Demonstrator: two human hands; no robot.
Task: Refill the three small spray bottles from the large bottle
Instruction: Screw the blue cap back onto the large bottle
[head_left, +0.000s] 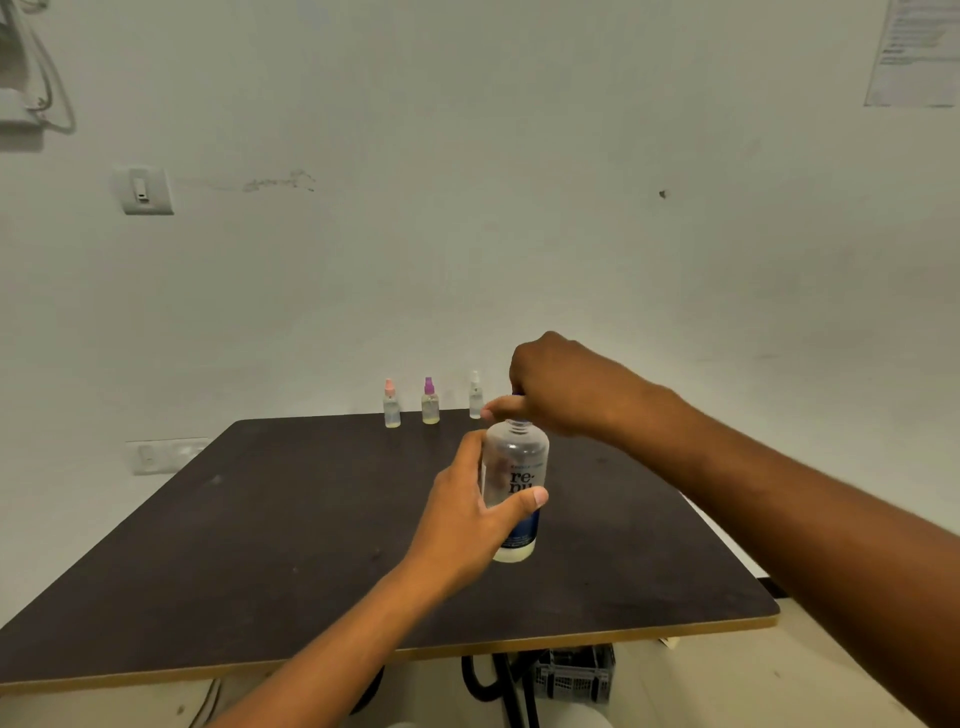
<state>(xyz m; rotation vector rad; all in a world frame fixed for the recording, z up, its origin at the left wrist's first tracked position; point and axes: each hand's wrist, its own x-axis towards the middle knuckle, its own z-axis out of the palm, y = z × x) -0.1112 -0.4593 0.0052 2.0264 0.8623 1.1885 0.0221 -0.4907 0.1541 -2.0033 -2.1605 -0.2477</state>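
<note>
Large bottle upright near centre of dark desk, base on the surface; clear body, nearly empty, a shallow layer of pale yellowish liquid at the bottom, label with dark lettering and a blue band lower down. Left hand wrapped around the bottle's middle from the left, thumb across the front over the label, fingers curled behind: grasping the bottle body. Right hand reaching in from the right over the bottle's top, fingers clenched down around the cap at the neck; cap itself mostly hidden under the hand, only a sliver of blue visible, cannot tell whether it is loosened. Three small spray bottles in a row at the far desk edge, close to the wall, all upright and capped, apart from each other and well behind the large bottle: pink bottle on the left, purple bottle in the middle, white bottle on the right, just left of the right hand. Small amount of yellowish liquid visible in the pink and purple ones; white one too pale to judge.
</note>
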